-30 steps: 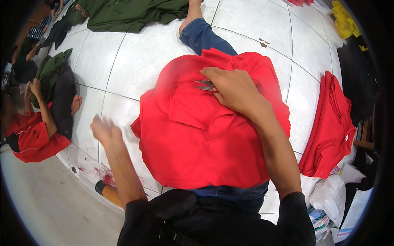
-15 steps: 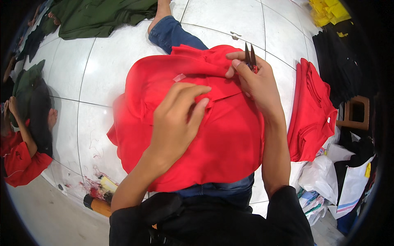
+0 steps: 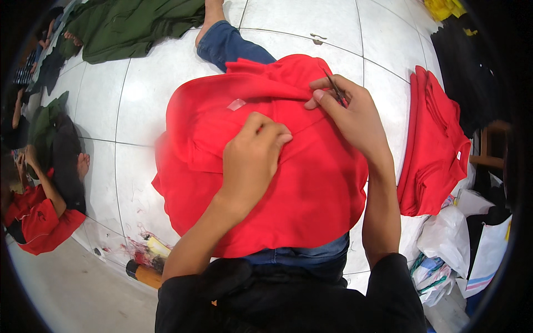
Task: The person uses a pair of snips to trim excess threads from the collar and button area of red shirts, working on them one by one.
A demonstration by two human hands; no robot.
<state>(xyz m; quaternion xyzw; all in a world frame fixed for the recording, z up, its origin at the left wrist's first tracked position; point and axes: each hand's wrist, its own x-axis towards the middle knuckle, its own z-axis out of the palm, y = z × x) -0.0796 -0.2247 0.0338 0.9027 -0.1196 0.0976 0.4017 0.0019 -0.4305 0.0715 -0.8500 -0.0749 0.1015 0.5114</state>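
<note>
Here, over one red garment, left hand pinches, right hand holds one snipper

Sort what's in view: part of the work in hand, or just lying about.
In use:
red garment across the lap, under the left hand
dark-bladed scissors in the right hand

Apparently just lying about:
folded red garments (possibly related)
black cloth pile
white plastic bag
loose threads

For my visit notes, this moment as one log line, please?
left hand: curled against red garment | right hand: holding scissors | folded red clothes: at person's right
</note>
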